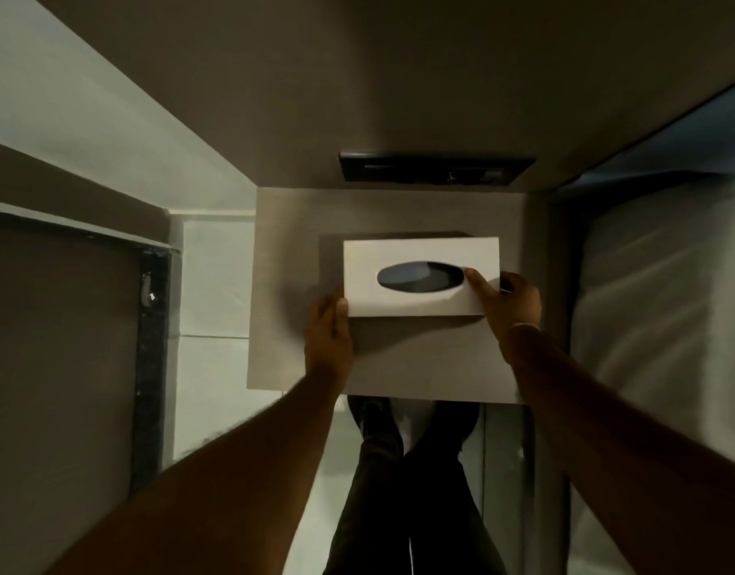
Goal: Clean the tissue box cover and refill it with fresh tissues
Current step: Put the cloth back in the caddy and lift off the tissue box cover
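Both arms reach forward | left hand (328, 325) grips near-left corner of white rectangular tissue box with dark oval opening (419, 280), right hand (508, 302) clamps its right end, thumb (477, 284) on top by the oval | no readable writing | box between hands over middle of grey bedside tabletop (399, 367)

The tissue box (421, 276) hides most of the dark shape beneath it on the counter (399, 367). Its oval slot is dark; the contents cannot be told. The left hand (330, 325) is motion-blurred, its fingers tucked under the box. The black wall panel (437, 167) is too dim to read.
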The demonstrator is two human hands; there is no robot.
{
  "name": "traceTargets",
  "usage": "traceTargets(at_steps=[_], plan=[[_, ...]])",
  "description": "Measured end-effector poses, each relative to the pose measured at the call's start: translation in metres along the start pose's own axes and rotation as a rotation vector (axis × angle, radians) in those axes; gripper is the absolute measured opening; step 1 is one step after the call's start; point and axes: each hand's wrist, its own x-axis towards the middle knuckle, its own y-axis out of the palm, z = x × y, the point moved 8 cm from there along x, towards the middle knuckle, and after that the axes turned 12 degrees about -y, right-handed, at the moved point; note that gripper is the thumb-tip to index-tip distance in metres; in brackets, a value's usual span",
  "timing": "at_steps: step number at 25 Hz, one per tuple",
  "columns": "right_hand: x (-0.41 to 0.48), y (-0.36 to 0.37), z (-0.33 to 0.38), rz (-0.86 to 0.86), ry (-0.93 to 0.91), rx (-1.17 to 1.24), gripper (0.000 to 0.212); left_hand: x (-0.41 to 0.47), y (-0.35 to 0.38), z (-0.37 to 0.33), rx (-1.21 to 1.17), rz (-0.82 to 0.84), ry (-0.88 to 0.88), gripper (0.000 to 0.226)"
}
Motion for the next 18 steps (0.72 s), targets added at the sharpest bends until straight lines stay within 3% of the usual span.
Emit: traceTargets(at_steps=[5,10,14,18], plan=[[0.002,0.002,-0.001,0.003,-0.016,0.007,0.071,0.009,-0.014,-0.009,-0.170,-0.151,-0.179,0.052],[0.001,0.005,0.000,0.023,-0.025,0.013,0.069,0.006,0.011,-0.059,-0.049,-0.024,-0.057,0.021],[0.000,0.013,-0.003,0.009,-0.006,-0.021,0.087,0.000,0.019,-0.053,-0.132,-0.034,-0.183,0.051],[0.006,0.018,-0.008,-0.004,0.072,0.021,0.084,-0.004,0.024,-0.048,-0.108,-0.079,-0.205,0.074]])
